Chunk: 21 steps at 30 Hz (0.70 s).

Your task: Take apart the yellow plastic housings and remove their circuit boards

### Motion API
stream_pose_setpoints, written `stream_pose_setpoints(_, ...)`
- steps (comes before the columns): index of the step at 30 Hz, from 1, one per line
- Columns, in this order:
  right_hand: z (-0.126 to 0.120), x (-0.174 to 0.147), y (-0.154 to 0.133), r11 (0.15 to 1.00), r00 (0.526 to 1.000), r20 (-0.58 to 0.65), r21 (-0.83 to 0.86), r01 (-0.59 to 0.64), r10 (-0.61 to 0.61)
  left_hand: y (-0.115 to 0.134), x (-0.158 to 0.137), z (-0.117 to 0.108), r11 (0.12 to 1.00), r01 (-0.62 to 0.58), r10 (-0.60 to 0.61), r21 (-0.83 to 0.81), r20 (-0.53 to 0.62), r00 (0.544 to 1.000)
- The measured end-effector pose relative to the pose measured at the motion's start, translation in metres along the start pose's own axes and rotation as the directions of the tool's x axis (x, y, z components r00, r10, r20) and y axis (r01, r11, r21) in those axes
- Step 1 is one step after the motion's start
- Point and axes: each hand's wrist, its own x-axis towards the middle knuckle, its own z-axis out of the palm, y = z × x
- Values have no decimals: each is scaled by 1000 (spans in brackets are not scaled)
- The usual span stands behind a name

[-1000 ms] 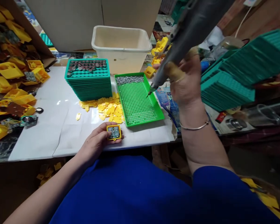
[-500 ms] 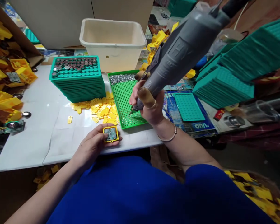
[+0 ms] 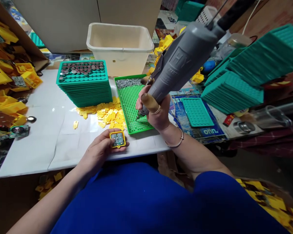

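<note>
1. In the head view, we see the left hand (image 3: pixel 100 146) grasping a square yellow casing (image 3: pixel 117 139), thumb on the circuit board inside it, near the front edge of the worktop (image 3: pixel 29 139).
2. We see the right hand (image 3: pixel 161 115) wrapped around a grey power driver (image 3: pixel 178 61), its tip over the green tray (image 3: pixel 128 107); we cannot tell whether they touch.
3. The casing lies left of the right hand and nearer the body.
4. Loose yellow pieces (image 3: pixel 111 115) lie just beyond the left hand.
</note>
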Motion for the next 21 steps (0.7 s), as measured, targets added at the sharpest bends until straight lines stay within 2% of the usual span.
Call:
stream_pose_setpoints(3, 0, 5, -11, 991, 999, -30, 134, 28, -24, 2, -1, 4, 1000, 3, -3, 0, -11, 1000)
stream_pose_setpoints(7, 7, 7, -40, 986, 999, -1, 163, 43, -43, 3, -2, 6, 1000, 2, -2, -20, -18, 1000)
stream_pose_setpoints(11, 23, -4, -64, 935, 999, 36, 356, -9, -4, 1, 0, 4, 999, -1, 0, -35, -10, 1000)
stream_pose_setpoints(17, 39, -25, -62, 878, 980, 197, 463, -120, 30, -4, 4, 1, 997, -38, 39, -71, 19, 999)
stream_pose_setpoints(19, 40, -26, -59, 878, 977, 202, 455, -152, 64, -5, 4, 0, 997, -43, 44, -71, 18, 999)
stream_pose_setpoints(21, 41, -25, -58, 911, 970, 205, 360, -201, 134, -5, 4, 0, 996, -50, 51, -71, 22, 998)
